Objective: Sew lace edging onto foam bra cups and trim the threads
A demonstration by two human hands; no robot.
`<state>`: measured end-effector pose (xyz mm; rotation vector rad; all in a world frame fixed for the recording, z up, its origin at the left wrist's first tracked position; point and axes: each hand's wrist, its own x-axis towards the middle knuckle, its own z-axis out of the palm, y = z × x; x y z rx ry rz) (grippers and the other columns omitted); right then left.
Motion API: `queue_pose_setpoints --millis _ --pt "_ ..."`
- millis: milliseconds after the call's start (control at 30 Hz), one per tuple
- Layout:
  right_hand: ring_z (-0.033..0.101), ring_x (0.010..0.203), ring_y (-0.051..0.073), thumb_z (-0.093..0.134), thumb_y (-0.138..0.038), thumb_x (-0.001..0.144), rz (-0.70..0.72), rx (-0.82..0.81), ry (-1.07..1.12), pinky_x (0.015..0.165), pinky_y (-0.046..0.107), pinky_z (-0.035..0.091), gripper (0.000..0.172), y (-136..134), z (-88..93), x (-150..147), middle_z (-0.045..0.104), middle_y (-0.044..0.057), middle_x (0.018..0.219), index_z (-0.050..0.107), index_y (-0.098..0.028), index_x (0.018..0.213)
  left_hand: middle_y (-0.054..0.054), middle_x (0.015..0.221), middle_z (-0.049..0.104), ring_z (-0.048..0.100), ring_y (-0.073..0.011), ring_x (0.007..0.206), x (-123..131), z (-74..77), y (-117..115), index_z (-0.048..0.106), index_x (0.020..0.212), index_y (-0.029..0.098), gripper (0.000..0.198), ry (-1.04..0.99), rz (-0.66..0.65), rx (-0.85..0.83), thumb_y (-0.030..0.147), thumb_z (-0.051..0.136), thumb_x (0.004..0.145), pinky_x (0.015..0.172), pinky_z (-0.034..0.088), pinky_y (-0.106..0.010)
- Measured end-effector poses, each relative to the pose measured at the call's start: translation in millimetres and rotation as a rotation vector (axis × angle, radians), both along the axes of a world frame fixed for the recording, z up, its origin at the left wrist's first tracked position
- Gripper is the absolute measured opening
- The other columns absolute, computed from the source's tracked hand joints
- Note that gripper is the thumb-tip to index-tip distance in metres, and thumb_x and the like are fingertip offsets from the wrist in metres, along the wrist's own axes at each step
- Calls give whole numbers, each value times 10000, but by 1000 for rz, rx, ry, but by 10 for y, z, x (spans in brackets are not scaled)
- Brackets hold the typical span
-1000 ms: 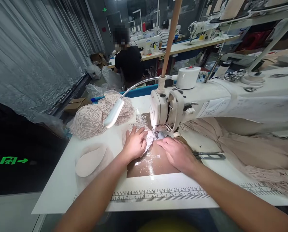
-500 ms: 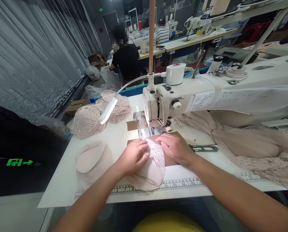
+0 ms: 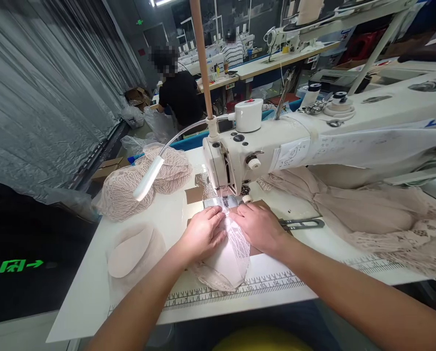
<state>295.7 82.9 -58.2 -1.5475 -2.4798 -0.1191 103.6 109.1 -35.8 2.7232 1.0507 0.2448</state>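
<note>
The pale pink lace-and-fabric cup piece (image 3: pixel 236 261) lies over the white, ruler-marked table (image 3: pixel 82 297), its far end beneath the white metal sewing machine (image 3: pixel 212 161). Left hand (image 3: pixel 203 234) and right hand (image 3: pixel 261 226) rest fingers upon it; whether they pinch cannot be told.

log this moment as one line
left hand: on lace piece; right hand: on lace piece; sewing machine: beyond hands; lamp: lower left of machine

Garment workshop, several sewing machines (image 3: pixel 294 127)
</note>
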Motion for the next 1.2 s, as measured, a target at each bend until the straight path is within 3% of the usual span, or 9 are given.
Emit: queue_pose_setpoints --millis 167,533,633,733,833,933,1133,1200 --pt "524 756 193 466 -80 815 -50 5 15 668 321 296 291 12 16 -8 624 54 816 658 -198 1000 -166 1333 491 458 -285 1228 22 -10 102 494 1268 118 466 15 -50 15 312 500 843 1004 420 -461" --pt "535 700 169 444 -129 849 -21 40 81 667 316 324 249 55 -41 23 629 44 784 658 -194 958 -168 1329 487 439 -269 1246 -57 35 291 493 1264 97 468 8 -191 -27 191 498 806 1052 377 -428" --pt "549 684 153 388 -132 883 -47 14 130 698 295 350 285 60 -57 49 637 37 765 661 -194 936 -147 1277 523 489 -250 1180 -75 115 201 543 1201 123 415 -9 -159 -25 108 451 797 993 426 -403" --pt "573 721 156 390 -110 866 -56 -9 179 736 288 373 301 67 -62 70 660 37 815 663 -195 960 -120 1137 585 551 -231 1030 -44 170 26 577 1125 150 324 -59 -100 -35 174 495 812 881 477 -381" --pt "586 744 161 421 -105 840 -56 -37 202 712 279 388 287 69 -46 78 667 36 849 669 -197 950 -84 866 608 557 -209 815 12 128 -115 625 897 152 169 -35 -40 5 257 506 840 715 478 -354" --pt "593 761 158 432 -100 829 -50 -44 247 701 264 401 277 62 -18 78 672 38 854 677 -195 917 -59 738 578 520 -183 729 27 28 -157 581 727 161 211 -76 1 41 197 434 875 666 436 -324" --pt "604 793 165 418 -120 851 -46 -61 337 715 264 420 280 47 12 80 674 40 864 670 -200 945 -28 731 559 511 -154 696 -92 -41 -112 512 764 177 106 -250 25 -86 140 443 834 670 438 -291" --pt "599 799 162 418 -128 859 18 -84 373 707 259 420 282 27 36 86 670 39 874 658 -201 986 -21 723 547 508 -148 682 -124 -25 -107 500 762 181 115 -278 31 -112 133 425 835 652 437 -283"
